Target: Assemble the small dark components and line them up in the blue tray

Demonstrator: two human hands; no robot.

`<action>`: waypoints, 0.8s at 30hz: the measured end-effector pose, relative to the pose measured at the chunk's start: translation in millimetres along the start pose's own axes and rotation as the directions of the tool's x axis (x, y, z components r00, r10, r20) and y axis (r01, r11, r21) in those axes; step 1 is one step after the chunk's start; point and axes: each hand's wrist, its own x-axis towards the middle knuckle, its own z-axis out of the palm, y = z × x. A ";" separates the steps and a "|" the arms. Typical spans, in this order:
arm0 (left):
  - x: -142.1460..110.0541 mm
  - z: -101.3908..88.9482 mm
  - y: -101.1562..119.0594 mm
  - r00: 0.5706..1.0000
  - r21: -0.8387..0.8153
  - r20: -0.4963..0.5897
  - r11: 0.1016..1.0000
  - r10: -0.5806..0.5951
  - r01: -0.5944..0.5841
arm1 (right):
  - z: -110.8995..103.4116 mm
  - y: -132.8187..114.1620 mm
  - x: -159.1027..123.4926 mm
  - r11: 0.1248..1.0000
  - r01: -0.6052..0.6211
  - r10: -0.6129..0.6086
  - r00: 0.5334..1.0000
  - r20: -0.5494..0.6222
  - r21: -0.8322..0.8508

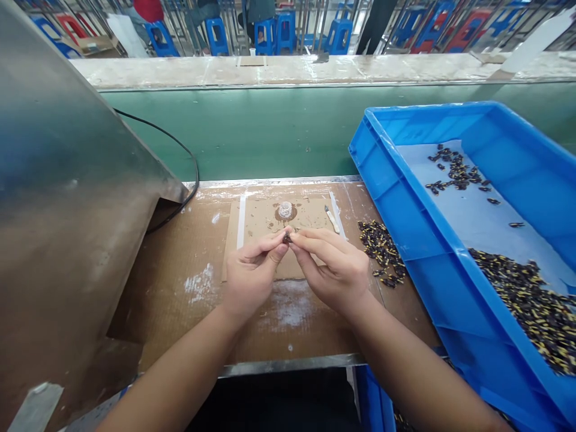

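My left hand (252, 273) and my right hand (335, 264) meet over a taped-down cardboard sheet (256, 213). Between the fingertips of both is a small dark piece (287, 238), mostly covered, so its exact kind does not show. Just beyond the fingers stands a small clear jar (285, 209) on a wet brown stain. A thin tool with a pale handle (332, 219) lies at the sheet's right side. To the right of my right hand is a loose pile of small black and yellow pieces (382, 252).
A large blue crate (427, 264) at right holds many similar black and yellow pieces on a pale liner. A metal housing (76, 198) rises at left, with a black cable (191, 156) beside it. Behind runs a green conveyor belt (252, 132); people and blue stools are farther back.
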 end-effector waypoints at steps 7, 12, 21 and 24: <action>-0.7 1.5 -3.8 0.999 0.032 0.004 0.999 0.036 -0.036 | 2.3 0.4 -0.4 1.000 0.005 -0.006 1.000 -0.025 -0.029; -0.8 0.1 -8.0 0.992 0.110 0.041 0.986 0.118 -0.122 | 1.8 2.4 0.0 0.998 0.009 -0.012 0.999 -0.047 -0.060; 1.8 -9.8 -9.8 0.944 0.376 0.012 0.873 0.330 -0.310 | 12.3 2.4 -9.6 0.998 0.054 -0.057 0.994 -0.089 -0.040; 1.9 -11.7 -10.3 0.938 0.383 0.026 0.863 0.346 -0.330 | 14.2 2.8 -12.2 0.998 0.067 -0.069 0.993 -0.093 -0.021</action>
